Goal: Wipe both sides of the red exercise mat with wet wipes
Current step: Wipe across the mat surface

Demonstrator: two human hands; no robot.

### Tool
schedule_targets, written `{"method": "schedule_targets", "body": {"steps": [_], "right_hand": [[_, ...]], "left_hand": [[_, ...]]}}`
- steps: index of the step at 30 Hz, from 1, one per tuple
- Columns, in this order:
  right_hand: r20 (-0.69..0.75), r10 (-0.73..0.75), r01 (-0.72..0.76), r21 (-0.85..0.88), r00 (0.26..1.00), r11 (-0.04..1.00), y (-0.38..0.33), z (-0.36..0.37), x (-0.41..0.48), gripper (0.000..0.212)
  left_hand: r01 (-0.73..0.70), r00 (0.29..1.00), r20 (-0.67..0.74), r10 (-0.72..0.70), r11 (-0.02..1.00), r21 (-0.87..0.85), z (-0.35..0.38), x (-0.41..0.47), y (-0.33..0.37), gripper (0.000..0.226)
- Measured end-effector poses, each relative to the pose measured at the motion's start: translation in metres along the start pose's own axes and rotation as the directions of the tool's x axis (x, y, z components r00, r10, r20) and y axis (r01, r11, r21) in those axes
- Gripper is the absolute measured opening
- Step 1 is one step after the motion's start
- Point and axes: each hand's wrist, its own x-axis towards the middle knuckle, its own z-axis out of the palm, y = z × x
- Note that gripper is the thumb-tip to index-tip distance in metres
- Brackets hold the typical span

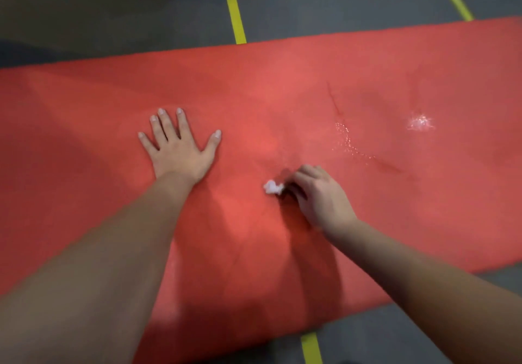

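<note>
Left hand lies flat, fingers spread, on the red mat at centre frame; right hand, knuckles up, has its grip clenched round a crumpled wet wipe

2 bare arms in view, uncovered from the frame's lower edge to the wrists.
Bare left forearm: broad near the camera, tapering to the wrist, smooth surface, lower part in shadow.
Bare right forearm: same taper, slimmer in frame.
Bare left hand: 5 digits visible, short rounded fingernails catching light.
Bare right hand: knuckle ridges show, nails hidden. Outlines slightly blurred.
</note>
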Motion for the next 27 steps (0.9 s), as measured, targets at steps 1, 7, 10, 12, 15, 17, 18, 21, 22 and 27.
{"method": "schedule_targets", "body": {"steps": [1, 7, 10, 12, 15, 17, 18, 21, 22, 27], "right_hand": [[0.031, -0.027, 0.028, -0.017, 0.999, 0.999, -0.001, -0.002, -0.013, 0.012], [-0.018, 0.05, -0.052, -0.137, 0.999, 0.989, -0.008, -0.009, -0.013, 0.01], [0.097, 0.117, -0.117, -0.008, 0.988, 0.993, -0.016, -0.009, -0.045, 0.006], [0.092, 0.093, -0.098, 0.047, 0.991, 0.994, -0.015, -0.006, -0.08, 0.004], [0.103, 0.08, -0.084, 0.038, 0.991, 0.996, -0.013, -0.003, -0.117, 0.006], [0.067, 0.088, -0.09, 0.028, 0.994, 0.996, -0.014, -0.001, -0.129, 0.007], [0.045, 0.099, -0.1, 0.026, 0.994, 0.995, -0.016, 0.0, -0.134, 0.008], [0.003, 0.096, -0.096, -0.008, 0.995, 0.995, -0.023, 0.008, -0.147, 0.011], [0.012, 0.062, -0.062, -0.011, 0.998, 0.998, -0.026, 0.008, -0.152, 0.014], [0.328, -0.106, 0.167, -0.166, 0.939, 0.972, -0.019, -0.012, -0.169, 0.11]], "left_hand": [[-0.02, 0.999, 0.032, 0.02, 1.0, 0.001, -0.002, -0.003, -0.003, 0.101], [-0.062, 0.995, -0.083, 0.055, 0.994, -0.087, 0.017, -0.107, -0.016, 0.084], [-0.232, 0.967, -0.124, 0.224, 0.971, -0.05, 0.021, -0.168, -0.012, 0.088], [-0.43, 0.895, -0.124, 0.429, 0.903, 0.019, 0.021, -0.199, -0.018, 0.086], [-0.554, 0.829, -0.073, 0.554, 0.832, 0.022, 0.025, -0.217, -0.037, 0.083], [-0.564, 0.826, 0.007, 0.564, 0.825, 0.036, 0.026, -0.221, -0.048, 0.087], [-0.579, 0.815, 0.047, 0.577, 0.814, 0.053, 0.025, -0.224, -0.051, 0.09], [-0.664, 0.742, 0.189, 0.643, 0.743, 0.082, 0.016, -0.241, -0.052, 0.108], [-0.693, 0.711, 0.254, 0.656, 0.715, 0.096, 0.013, -0.246, -0.052, 0.116], [-0.746, 0.655, 0.434, 0.619, 0.622, 0.239, 0.009, -0.259, -0.045, 0.13]]}}
